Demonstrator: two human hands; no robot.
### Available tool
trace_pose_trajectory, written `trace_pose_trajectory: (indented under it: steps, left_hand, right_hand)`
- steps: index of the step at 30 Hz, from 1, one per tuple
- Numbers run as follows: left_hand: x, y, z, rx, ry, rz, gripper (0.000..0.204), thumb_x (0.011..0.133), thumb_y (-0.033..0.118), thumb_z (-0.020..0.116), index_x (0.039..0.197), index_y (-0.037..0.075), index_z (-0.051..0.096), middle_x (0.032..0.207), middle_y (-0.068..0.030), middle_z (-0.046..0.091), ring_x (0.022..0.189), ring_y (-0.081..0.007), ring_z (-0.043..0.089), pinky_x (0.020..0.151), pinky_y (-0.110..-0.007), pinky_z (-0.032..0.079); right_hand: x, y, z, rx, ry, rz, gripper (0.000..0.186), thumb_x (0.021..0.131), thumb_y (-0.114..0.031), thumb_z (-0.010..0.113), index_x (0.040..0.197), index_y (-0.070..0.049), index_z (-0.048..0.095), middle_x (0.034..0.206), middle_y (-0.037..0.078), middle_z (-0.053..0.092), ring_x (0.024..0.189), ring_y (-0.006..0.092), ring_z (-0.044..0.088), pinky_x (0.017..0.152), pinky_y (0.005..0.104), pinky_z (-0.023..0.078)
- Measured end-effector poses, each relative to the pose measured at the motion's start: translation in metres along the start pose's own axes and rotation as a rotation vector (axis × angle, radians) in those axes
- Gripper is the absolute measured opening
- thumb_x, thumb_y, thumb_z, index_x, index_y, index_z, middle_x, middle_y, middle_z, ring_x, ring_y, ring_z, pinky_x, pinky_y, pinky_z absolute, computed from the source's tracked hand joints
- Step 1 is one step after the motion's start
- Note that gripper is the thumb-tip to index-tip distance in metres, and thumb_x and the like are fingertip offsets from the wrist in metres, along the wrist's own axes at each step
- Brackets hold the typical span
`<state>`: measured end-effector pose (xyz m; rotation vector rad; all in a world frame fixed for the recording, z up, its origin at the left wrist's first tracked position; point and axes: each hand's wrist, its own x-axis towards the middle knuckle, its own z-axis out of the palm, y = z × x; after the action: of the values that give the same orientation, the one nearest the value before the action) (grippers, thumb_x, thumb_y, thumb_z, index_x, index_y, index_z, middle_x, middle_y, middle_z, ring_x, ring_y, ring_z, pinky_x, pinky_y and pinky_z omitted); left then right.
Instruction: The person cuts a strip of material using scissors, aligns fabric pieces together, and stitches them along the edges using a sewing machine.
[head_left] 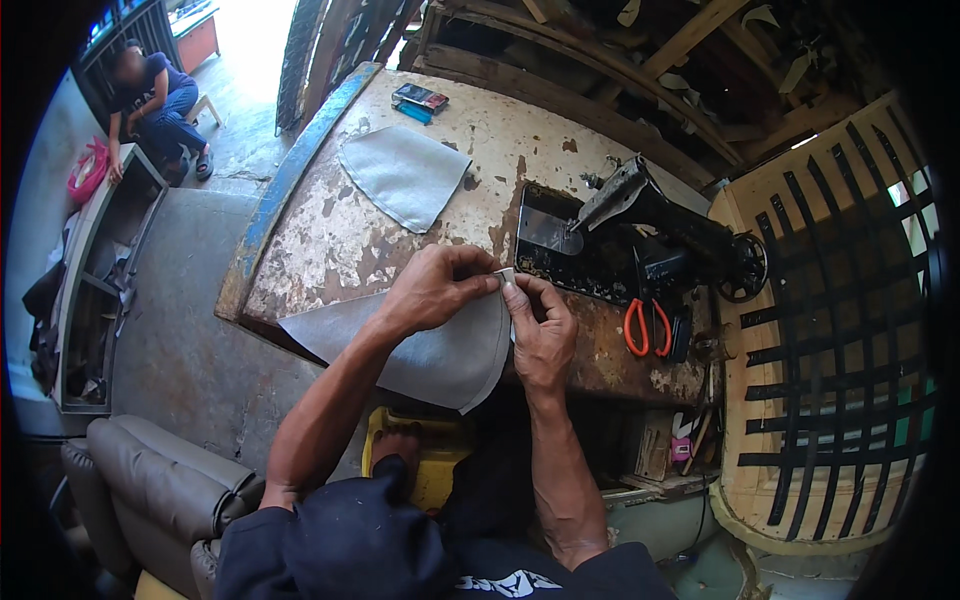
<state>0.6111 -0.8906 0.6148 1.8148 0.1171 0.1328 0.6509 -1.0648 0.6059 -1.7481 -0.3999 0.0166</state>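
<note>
Head view looking straight down at a beat-up sewing table [330, 240] with flaking paint. Both hands meet just right of frame centre, on the top corner of a grey fabric piece [440, 350]. Left hand [432, 290] is curled shut, thumb and fingers pinching that corner from the left. Right hand [540, 335] comes up from below right, its fingertips closed on the same corner — looks like a small pale bit is sitting between the two pinches, too small to tell what it is.

Key bit spatially: the fabric hangs away from the pinch toward the lower left of the frame, its long axis running from the held corner down and left, draping over the table's near edge. So the cloth lies mostly under the left forearm, and the left hand is the nearer one to the bulk of it. The right hand only has the corner.

Around it — a black sewing machine [650, 235] lies just to the upper right of the hands, tipped over sideways by the look of it, and orange-handled scissors [647, 328] sit right of the right hand, near but not touching. A second grey fabric piece [400, 175] lies flat on the table higher up, well apart, with a phone [420, 97] at the far end. Someone sits at the upper left, far off. Nothing lies between the hands and the machine.
</note>
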Motion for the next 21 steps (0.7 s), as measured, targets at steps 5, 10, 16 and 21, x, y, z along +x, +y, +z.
trace_pose_trajectory:
  steps: [5, 10, 16, 21]
  left_hand:
    - [0.001, 0.001, 0.001, 0.027, 0.001, -0.050, 0.033, 0.091, 0.024, 0.073, 0.113, -0.001, 0.073, 0.094, -0.0103, 0.074, 0.089, -0.0127, 0.066, 0.083, -0.032, 0.053]
    - [0.004, -0.007, 0.005, -0.012, -0.003, -0.081, 0.034, 0.092, 0.025, 0.072, 0.113, -0.002, 0.074, 0.093, -0.0106, 0.074, 0.086, -0.0133, 0.066, 0.081, -0.033, 0.053]
    - [0.006, 0.000, 0.011, 0.040, 0.062, -0.121, 0.032, 0.090, 0.025, 0.073, 0.105, -0.002, 0.075, 0.086, -0.0136, 0.075, 0.080, -0.0163, 0.069, 0.077, -0.035, 0.054]
    - [0.012, -0.005, 0.014, 0.027, 0.140, -0.197, 0.034, 0.088, 0.027, 0.074, 0.102, -0.003, 0.076, 0.084, -0.0181, 0.075, 0.078, -0.0187, 0.071, 0.076, -0.037, 0.055]
  right_hand:
    - [0.001, 0.006, -0.003, -0.128, 0.017, -0.150, 0.019, 0.095, -0.017, 0.073, 0.106, -0.003, 0.073, 0.095, 0.008, 0.073, 0.087, 0.0164, 0.068, 0.079, 0.0311, 0.054]
    - [-0.002, 0.008, 0.000, -0.201, 0.063, -0.210, 0.018, 0.094, -0.017, 0.073, 0.106, -0.004, 0.073, 0.097, 0.011, 0.072, 0.089, 0.0232, 0.070, 0.078, 0.0346, 0.055]
    - [-0.007, 0.013, 0.005, -0.341, 0.136, -0.341, 0.016, 0.093, -0.011, 0.072, 0.108, -0.007, 0.074, 0.097, 0.010, 0.071, 0.086, 0.0258, 0.070, 0.075, 0.0370, 0.056]
    - [-0.004, 0.023, 0.005, -0.661, 0.145, -0.710, 0.028, 0.084, 0.002, 0.071, 0.111, -0.007, 0.075, 0.098, 0.008, 0.067, 0.086, 0.0280, 0.067, 0.073, 0.0383, 0.056]
